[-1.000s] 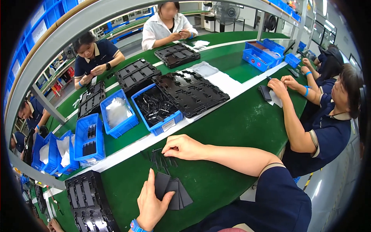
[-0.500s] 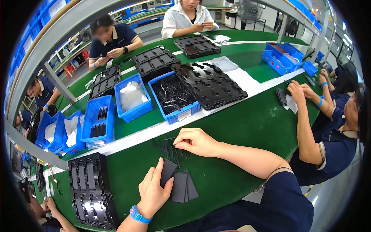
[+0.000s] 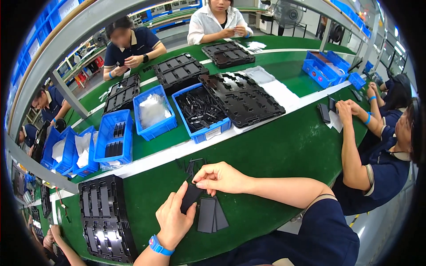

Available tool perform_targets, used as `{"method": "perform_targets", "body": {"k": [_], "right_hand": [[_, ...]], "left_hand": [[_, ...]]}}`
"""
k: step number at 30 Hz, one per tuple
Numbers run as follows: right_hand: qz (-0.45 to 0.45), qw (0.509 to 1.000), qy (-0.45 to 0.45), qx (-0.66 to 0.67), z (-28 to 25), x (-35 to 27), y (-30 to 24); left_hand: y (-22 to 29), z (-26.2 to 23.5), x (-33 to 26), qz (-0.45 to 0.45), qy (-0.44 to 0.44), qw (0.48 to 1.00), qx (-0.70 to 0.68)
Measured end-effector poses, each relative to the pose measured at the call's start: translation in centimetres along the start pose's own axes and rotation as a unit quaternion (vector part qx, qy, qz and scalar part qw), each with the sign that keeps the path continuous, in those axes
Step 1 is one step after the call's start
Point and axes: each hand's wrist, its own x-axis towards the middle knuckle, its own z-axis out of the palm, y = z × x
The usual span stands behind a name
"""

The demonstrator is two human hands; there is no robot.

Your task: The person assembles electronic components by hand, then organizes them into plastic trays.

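My left hand point(image 3: 172, 217) grips a flat black rectangular panel point(image 3: 191, 197) between thumb and fingers, tilted above the green table. At the panel's upper edge, my right hand point(image 3: 220, 178) is closed in a pinch; a tiny dark bit shows at its fingertips, too small to name. Just beyond my hands lies a loose pile of thin black strips point(image 3: 191, 166), partly covered by my right hand. Several similar black panels point(image 3: 207, 216) overlap on the table to the right of my left hand.
A stack of black moulded trays point(image 3: 104, 219) stands at left. Across the white strip are a blue bin of black parts point(image 3: 202, 111), a bin with clear film point(image 3: 153, 111), and a bin with black pieces point(image 3: 114, 137). Co-workers sit opposite and at right point(image 3: 377, 164).
My right hand has moved left and nearer, from the pile of strips to the upper edge of the panel. My left hand still holds the panel in nearly the same place.
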Motion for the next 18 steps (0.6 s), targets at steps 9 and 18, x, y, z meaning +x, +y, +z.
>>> {"method": "perform_targets", "body": {"k": [9,18], "right_hand": [[-0.025,0.999,0.023,-0.006,1.1,-0.4,0.4],[0.004,1.0,0.022,0.003,1.3,-0.6,-0.1]], "left_hand": [[0.0,0.2,0.0,0.02,0.029,0.999,-0.029],[0.0,0.5,-0.2,0.018,0.018,0.999,-0.033]]}}
